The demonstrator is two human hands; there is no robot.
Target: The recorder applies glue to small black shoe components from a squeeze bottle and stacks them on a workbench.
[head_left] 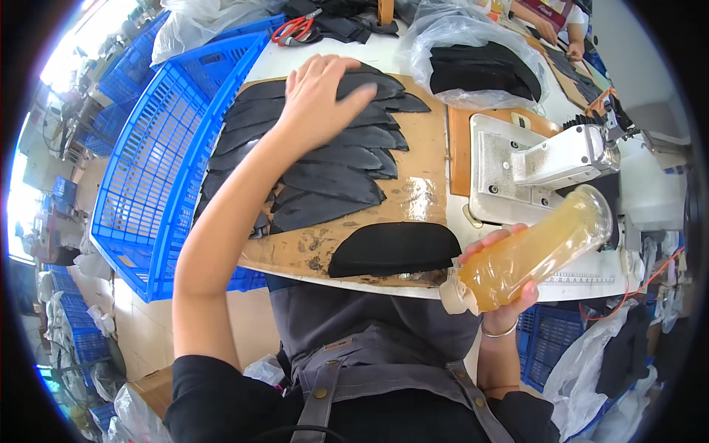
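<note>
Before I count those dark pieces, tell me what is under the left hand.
Overlapping dark pieces show around the left hand, laid on the brown work surface. The patch directly beneath the palm is covered, so what lies there cannot be seen.

No legible text, blurred ruler scale (pixel 580 279) on white tabletop (pixel 278 62), small tag (pixel 340 345) on dark apron (pixel 377 310)

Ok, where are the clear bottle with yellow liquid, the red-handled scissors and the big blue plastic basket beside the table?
Clear bottle with yellow liquid (pixel 541 251): head view, on its body.
Red-handled scissors (pixel 296 28): head view, on the handles.
Big blue plastic basket (pixel 190 161): head view, on its table-side wall.
</note>
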